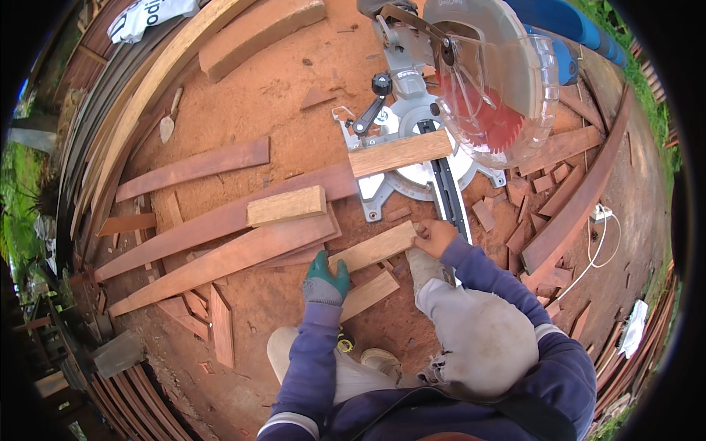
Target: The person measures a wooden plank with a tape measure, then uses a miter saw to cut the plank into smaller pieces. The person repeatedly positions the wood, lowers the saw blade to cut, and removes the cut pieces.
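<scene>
A short light-brown wooden block (373,248) is held between my two hands, over the reddish ground in front of me. My left hand (325,281), in a green and grey glove, is closed on the block's left end. Bare, my right hand (435,238) pinches the right end. Just below the held piece lies a similar offcut (371,292). Another short block (287,206) rests on long planks to the left. Beyond my hands stands a miter saw (415,106) with its red blade (478,110) raised under a clear guard. A wooden piece (401,153) lies across its base.
Long reddish planks (220,253) spread to the left, with a trowel (169,121) farther off. Small offcuts (518,191) and a long curved board (581,191) lie right of the saw. A white power socket (601,213) trails its cable there. A blue barrel (570,33) stands at the far right.
</scene>
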`<state>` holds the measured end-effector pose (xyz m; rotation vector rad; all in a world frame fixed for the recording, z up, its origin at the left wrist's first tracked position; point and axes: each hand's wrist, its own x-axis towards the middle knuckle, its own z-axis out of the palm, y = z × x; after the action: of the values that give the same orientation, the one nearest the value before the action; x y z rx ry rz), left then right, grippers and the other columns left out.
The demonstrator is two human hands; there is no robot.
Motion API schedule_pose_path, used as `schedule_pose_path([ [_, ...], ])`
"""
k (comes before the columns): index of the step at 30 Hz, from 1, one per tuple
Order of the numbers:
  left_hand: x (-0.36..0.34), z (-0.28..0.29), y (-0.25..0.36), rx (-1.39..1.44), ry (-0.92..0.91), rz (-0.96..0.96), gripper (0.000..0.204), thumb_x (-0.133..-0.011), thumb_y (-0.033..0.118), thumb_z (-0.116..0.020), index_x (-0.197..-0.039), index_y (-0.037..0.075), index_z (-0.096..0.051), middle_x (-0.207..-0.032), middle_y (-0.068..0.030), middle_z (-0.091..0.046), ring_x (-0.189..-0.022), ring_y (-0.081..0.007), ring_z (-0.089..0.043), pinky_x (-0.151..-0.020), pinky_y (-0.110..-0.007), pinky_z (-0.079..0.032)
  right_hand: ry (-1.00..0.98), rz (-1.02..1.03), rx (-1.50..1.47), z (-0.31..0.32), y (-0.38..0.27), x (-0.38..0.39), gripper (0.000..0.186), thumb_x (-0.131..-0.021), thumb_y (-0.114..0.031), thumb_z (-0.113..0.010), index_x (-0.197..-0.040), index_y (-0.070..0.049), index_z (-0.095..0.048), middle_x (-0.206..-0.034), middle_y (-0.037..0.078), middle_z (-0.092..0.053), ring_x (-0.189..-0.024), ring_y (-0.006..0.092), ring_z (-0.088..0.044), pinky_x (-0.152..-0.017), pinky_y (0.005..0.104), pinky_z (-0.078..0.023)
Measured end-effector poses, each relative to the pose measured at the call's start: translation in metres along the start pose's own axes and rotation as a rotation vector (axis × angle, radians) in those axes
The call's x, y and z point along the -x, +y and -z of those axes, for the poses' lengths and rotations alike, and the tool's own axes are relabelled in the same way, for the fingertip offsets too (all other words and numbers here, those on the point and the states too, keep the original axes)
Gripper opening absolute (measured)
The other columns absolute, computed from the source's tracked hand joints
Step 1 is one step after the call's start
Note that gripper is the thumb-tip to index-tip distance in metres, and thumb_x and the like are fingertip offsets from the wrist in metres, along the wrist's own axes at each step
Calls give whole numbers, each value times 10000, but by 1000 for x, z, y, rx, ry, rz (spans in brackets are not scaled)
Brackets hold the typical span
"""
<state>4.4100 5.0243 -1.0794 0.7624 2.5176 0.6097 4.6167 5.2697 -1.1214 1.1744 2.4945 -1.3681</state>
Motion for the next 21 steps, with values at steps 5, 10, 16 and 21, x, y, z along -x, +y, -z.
schedule_pose_path([
  [5,-70,-14,83,724,-90,27,461,-937,200,-663,-1323,-33,-567,-1157,-245,-674,-1034,-332,-690,-881,-411,-558,602,58,-78,52,2,-56,420,-861,-168,-751,-1205,38,-630,-987,144,-695,-804,213,-659,-701,339,-545],
  [10,-127,46,48,-17,262,-423,615,-832,111,-661,-1424,42,-507,-1418,-193,-550,-1320,-358,-517,-1093,-481,-408,647,34,-141,68,28,-74,437,-876,-129,-729,-1270,20,-612,-1045,129,-680,-869,179,-647,-720,318,-525],
  [16,-171,117,-27,-580,-97,-415,821,-652,290,-834,-1411,172,-543,-1428,-147,-544,-1361,-355,-477,-1165,-482,-313,556,104,-166,41,30,-61,365,-885,-116,-718,-1210,29,-636,-1010,108,-681,-850,148,-621,-740,293,-520],
  [21,-155,92,39,-350,-13,-524,728,-652,307,-853,-1332,189,-620,-1319,-109,-598,-1212,-330,-568,-1099,-467,-393,149,16,-758,26,-33,-49,472,-948,-189,-711,-1325,22,-519,-1074,132,-665,-873,191,-668,-753,323,-554],
])
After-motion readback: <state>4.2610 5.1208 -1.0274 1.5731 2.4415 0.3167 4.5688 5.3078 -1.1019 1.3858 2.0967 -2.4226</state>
